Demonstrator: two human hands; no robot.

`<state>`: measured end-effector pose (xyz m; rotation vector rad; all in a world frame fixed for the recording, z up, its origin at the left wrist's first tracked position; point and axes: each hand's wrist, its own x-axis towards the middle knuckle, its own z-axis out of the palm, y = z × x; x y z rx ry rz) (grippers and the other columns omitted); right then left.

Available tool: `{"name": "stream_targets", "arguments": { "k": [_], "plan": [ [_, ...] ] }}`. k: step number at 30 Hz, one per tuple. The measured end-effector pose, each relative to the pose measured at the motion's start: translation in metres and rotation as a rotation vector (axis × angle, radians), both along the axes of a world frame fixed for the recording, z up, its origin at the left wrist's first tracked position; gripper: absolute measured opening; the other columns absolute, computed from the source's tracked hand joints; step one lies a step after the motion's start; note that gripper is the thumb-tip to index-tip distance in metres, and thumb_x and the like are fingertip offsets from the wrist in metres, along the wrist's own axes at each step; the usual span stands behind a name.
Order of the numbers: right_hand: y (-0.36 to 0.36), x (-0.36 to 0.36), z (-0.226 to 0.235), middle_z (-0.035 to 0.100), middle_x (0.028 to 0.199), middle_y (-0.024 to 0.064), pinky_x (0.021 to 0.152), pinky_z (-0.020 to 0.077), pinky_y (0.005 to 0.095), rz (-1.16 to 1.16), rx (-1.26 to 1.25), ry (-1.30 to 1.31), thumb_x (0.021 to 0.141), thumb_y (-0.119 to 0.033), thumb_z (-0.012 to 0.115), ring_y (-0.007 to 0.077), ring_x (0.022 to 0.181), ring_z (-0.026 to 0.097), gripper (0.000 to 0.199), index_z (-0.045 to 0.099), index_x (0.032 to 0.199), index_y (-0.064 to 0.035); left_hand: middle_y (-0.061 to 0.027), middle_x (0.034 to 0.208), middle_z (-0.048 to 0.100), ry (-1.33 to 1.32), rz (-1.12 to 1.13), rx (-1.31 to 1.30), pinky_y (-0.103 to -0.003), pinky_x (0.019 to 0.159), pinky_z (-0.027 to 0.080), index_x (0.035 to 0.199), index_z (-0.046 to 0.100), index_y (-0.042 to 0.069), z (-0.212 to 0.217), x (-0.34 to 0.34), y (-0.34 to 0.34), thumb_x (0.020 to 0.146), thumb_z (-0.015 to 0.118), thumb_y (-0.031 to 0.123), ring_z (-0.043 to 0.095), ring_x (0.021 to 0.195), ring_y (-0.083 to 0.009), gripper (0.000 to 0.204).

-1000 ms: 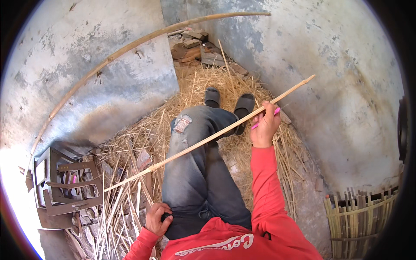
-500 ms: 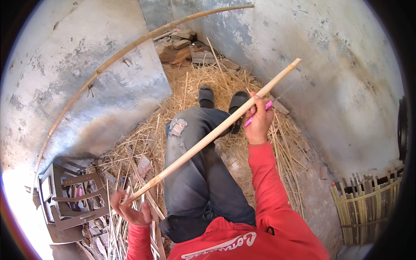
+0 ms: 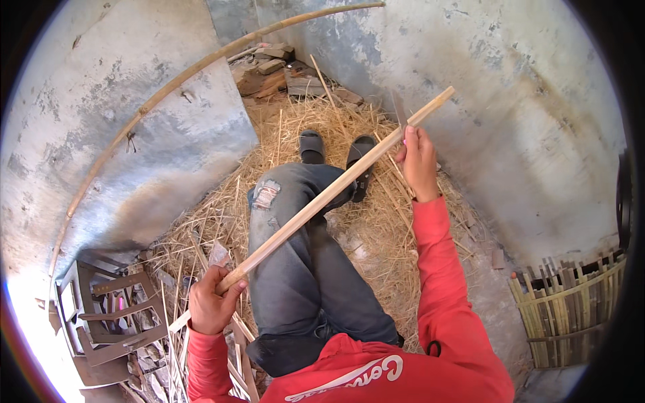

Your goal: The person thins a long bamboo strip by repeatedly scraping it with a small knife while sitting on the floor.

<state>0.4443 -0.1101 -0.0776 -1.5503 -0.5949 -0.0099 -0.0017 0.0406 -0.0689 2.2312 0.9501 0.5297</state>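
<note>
- Sat on a bed of straw (image 3: 376,221), legs stretched out, sandals (image 3: 336,151) pointing at the wall.
- Held a long bamboo strip (image 3: 322,201) slantwise over the lap, probably so both ends stayed in reach.
- Left hand (image 3: 211,305) wrapped tight round the lower end, fingers curled shut.
- Right hand (image 3: 420,161) closed near the upper tip, pressing what looked like a blade against it; couldn't tell for sure.
- Woven basket (image 3: 571,309) parked off right.

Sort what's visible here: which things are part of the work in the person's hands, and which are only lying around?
In hand:
- long bamboo strip, laid slantwise over the knees
- left hand, gripping its near end
- right hand, at its far end

Lying about:
- straw on the floor
- long curved bamboo pole against the wall
- dark crate, left
- woven basket, right
</note>
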Motion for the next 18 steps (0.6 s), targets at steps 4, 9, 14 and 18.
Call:
{"name": "stream_targets", "arguments": {
  "k": [4,9,14,18],
  "plan": [
    [-0.002,0.035,0.003,0.059,0.063,0.0078,0.055,0.0431,0.0364,-0.261,-0.213,-0.337,0.106,-0.042,0.057,0.0182,0.057,0.054,0.047,0.064,0.087,0.0001,-0.0047,0.062,0.054,0.093,-0.009,-0.016,-0.031,0.054,0.040,0.083,0.060,0.001,0.012,0.006,-0.003,0.090,0.079,0.023,0.048,0.056,-0.0133,0.030],
    [0.004,0.050,0.001,0.055,0.059,0.0117,0.054,0.0427,0.0390,-0.448,-0.227,-0.340,0.104,-0.041,0.061,0.0224,0.053,0.050,0.046,0.063,0.084,0.0001,-0.0030,0.062,0.052,0.008,-0.016,-0.136,-0.031,0.053,0.037,0.084,0.063,0.000,0.005,-0.003,0.001,0.099,0.071,0.029,0.046,0.056,-0.0110,0.033],
    [0.013,0.052,0.001,0.056,0.060,0.0132,0.054,0.0427,0.0405,-0.390,-0.168,-0.346,0.103,-0.040,0.062,0.0243,0.052,0.050,0.046,0.063,0.079,-0.0001,-0.0040,0.059,0.051,-0.050,-0.006,-0.126,-0.031,0.052,0.036,0.084,0.064,0.000,0.011,0.012,-0.004,0.102,0.067,0.029,0.044,0.054,-0.0107,0.035],
    [0.015,0.058,0.001,0.055,0.059,0.0146,0.053,0.0412,0.0418,-0.385,-0.158,-0.423,0.104,-0.037,0.061,0.0282,0.050,0.050,0.044,0.066,0.080,-0.0009,-0.0051,0.058,0.051,0.007,-0.006,-0.085,-0.033,0.051,0.036,0.083,0.064,0.000,0.026,0.033,-0.004,0.102,0.067,0.030,0.044,0.052,-0.0124,0.035]
  ]
}}
